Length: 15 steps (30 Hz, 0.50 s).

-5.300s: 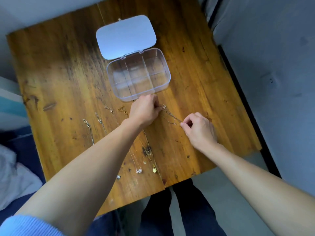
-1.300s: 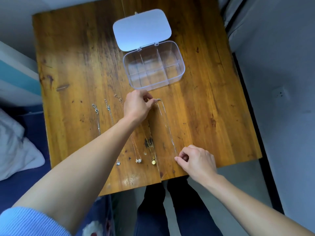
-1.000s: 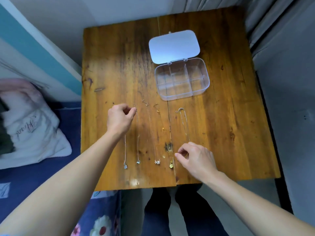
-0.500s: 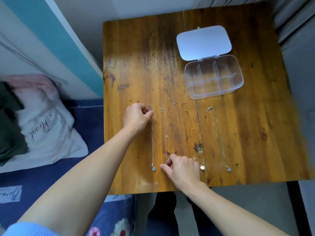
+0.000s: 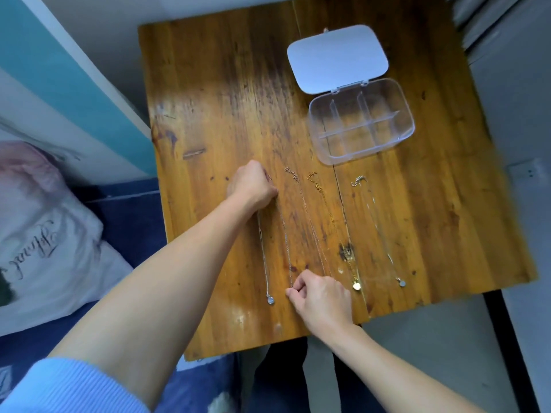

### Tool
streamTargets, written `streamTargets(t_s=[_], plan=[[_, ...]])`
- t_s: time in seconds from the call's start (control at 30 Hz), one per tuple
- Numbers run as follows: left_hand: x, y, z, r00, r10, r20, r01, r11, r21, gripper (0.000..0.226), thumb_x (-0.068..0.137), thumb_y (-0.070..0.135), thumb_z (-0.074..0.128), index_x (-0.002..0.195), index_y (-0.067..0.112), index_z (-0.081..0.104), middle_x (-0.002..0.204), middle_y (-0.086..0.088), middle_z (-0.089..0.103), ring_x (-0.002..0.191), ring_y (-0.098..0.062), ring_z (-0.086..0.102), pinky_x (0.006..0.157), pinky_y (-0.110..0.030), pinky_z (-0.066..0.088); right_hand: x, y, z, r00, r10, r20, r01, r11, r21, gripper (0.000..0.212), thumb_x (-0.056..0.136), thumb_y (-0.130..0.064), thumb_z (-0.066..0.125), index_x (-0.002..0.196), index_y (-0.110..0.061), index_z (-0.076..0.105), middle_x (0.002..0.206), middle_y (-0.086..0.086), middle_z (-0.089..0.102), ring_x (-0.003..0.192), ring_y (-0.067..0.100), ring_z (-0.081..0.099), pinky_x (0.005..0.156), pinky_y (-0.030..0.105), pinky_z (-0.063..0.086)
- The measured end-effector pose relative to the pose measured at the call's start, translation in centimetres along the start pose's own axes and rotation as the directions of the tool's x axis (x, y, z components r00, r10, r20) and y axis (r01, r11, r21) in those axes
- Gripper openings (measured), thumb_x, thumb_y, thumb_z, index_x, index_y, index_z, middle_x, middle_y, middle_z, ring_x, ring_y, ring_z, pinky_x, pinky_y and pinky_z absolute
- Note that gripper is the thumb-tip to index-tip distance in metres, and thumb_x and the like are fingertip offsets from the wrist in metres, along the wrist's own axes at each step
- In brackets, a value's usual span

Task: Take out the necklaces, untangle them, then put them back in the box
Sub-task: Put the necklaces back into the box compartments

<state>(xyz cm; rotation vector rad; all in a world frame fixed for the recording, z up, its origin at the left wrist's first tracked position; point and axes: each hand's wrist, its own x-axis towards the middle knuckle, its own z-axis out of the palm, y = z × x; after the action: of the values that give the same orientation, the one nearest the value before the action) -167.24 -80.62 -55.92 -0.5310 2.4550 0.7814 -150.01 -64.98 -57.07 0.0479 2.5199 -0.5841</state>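
A: From the left, what's there?

B: The left hand (image 5: 252, 186) is closed on the clasp ends of the two silver necklaces (image 5: 265, 257) nearest the table's (image 5: 208, 84) left edge. Next, the right hand (image 5: 320, 296) pinches the second chain's bottom end near the front edge.

A: How should it go?

B: Probably lift both ends together, keeping the chain taut and off its neighbours.

A: And further right?

B: A fine chain (image 5: 310, 222), a gold necklace (image 5: 337, 231) and another silver necklace (image 5: 380, 231) lie straight and apart. The open clear compartment box (image 5: 362, 122) waits empty toward the far right corner, nothing blocking.
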Motion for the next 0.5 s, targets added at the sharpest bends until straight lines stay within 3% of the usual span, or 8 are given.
streamTargets(t_s=[0.17, 0.3, 0.37, 0.43, 0.5], plan=[[0.1, -0.3, 0.1, 0.998, 0.047, -0.03, -0.048, 0.998, -0.041, 0.009, 0.078, 0.015, 0.066, 0.07, 0.012, 0.065, 0.087, -0.01, 0.07, 0.087, -0.033, 0.065, 0.072, -0.037, 0.054, -0.5, 0.5, -0.1, 0.999, -0.016, -0.045, 0.018, 0.999, 0.047, 0.017, 0.087, -0.04, 0.059, 0.075, -0.028, 0.055, 0.071, -0.01, 0.064, 0.067, 0.012, 0.059, 0.06, 0.025, 0.039], [0.0, -1.3, 0.1, 0.996, 0.05, -0.077, -0.064, 0.978, -0.196, 0.006, 0.075, 0.011, 0.069, 0.072, 0.005, 0.067, 0.074, -0.007, 0.068, 0.075, -0.026, 0.064, 0.069, -0.034, 0.054, -0.7, 1.3, -0.8, 0.998, -0.023, -0.057, 0.037, 0.965, 0.259, 0.019, 0.081, -0.025, 0.069, 0.067, -0.026, 0.056, 0.06, -0.01, 0.057, 0.057, 0.009, 0.053, 0.053, 0.022, 0.039], [-0.1, -1.7, -0.3, 0.998, 0.032, -0.062, -0.049, 0.952, -0.301, 0.006, 0.076, 0.008, 0.07, 0.072, 0.005, 0.066, 0.064, -0.005, 0.064, 0.062, -0.023, 0.062, 0.063, -0.031, 0.051, -0.5, 1.6, -1.6, 0.995, 0.02, -0.103, 0.022, 0.919, 0.394, 0.013, 0.08, -0.016, 0.07, 0.073, -0.026, 0.065, 0.056, -0.009, 0.058, 0.057, 0.01, 0.055, 0.051, 0.014, 0.041], [-0.3, -2.1, -0.8, 0.998, 0.008, -0.055, -0.027, 0.93, -0.366, 0.008, 0.078, 0.006, 0.07, 0.072, 0.005, 0.065, 0.058, -0.007, 0.062, 0.05, -0.017, 0.059, 0.058, -0.028, 0.051, 0.3, 2.0, -3.1, 0.984, 0.079, -0.158, 0.004, 0.883, 0.469, 0.012, 0.083, -0.013, 0.068, 0.088, -0.022, 0.073, 0.063, -0.009, 0.064, 0.059, 0.006, 0.058, 0.055, 0.011, 0.045], [-0.4, -2.2, -1.3, 0.998, -0.015, -0.057, -0.009, 0.915, -0.404, 0.007, 0.08, 0.007, 0.069, 0.074, 0.004, 0.066, 0.058, -0.007, 0.062, 0.046, -0.014, 0.058, 0.052, -0.023, 0.051, 1.8, 2.3, -5.3, 0.968, 0.109, -0.228, 0.017, 0.871, 0.49, 0.011, 0.084, -0.014, 0.069, 0.089, -0.021, 0.075, 0.073, -0.009, 0.068, 0.064, 0.0, 0.059, 0.058, 0.007, 0.042]])
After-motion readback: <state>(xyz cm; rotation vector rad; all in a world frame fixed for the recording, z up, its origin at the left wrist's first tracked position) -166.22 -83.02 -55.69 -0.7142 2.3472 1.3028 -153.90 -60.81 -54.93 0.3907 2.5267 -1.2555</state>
